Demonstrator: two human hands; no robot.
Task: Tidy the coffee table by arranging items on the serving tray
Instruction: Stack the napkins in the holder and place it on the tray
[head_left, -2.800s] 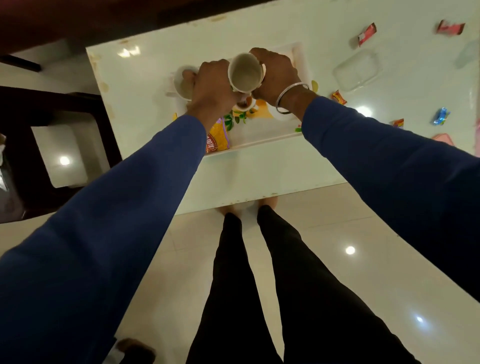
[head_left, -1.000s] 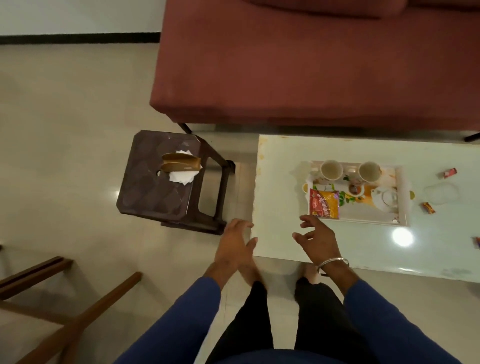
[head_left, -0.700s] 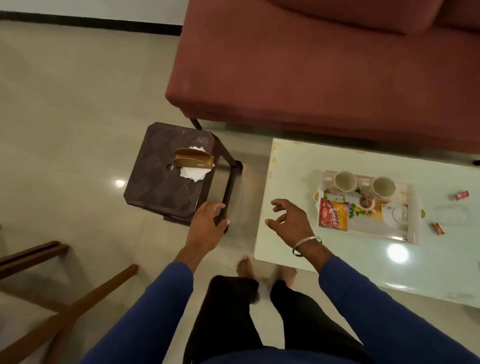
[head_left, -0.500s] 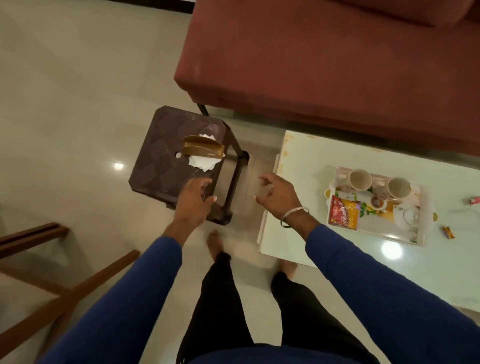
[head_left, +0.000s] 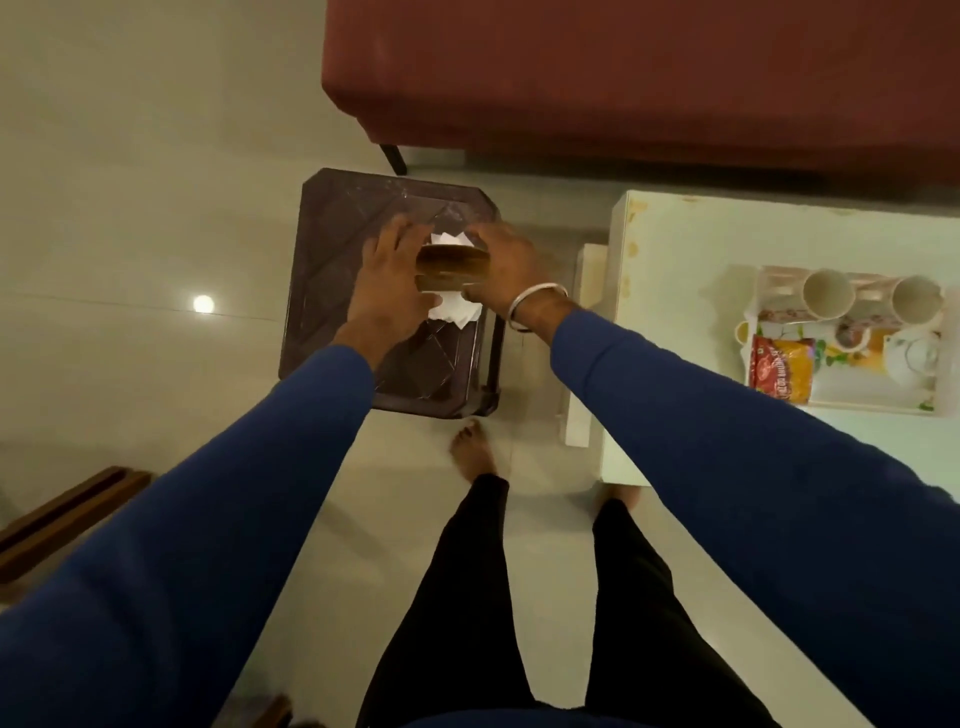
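A brown wooden napkin holder with white napkins stands on a dark brown plastic stool, left of the coffee table. My left hand holds its left end and my right hand, with a metal bangle on the wrist, grips its right end. The white serving tray lies on the white coffee table at the right. It carries two cream cups, a red and yellow snack packet and a small white dish.
A dark red sofa runs along the far side, close behind the stool and table. A wooden chair frame sits at the lower left. My bare feet and black trousers stand on the glossy tiled floor between stool and table.
I turned from the tray to the stool on the left. Both hands, which held nothing a second ago, reached forward and now hold the napkin holder.
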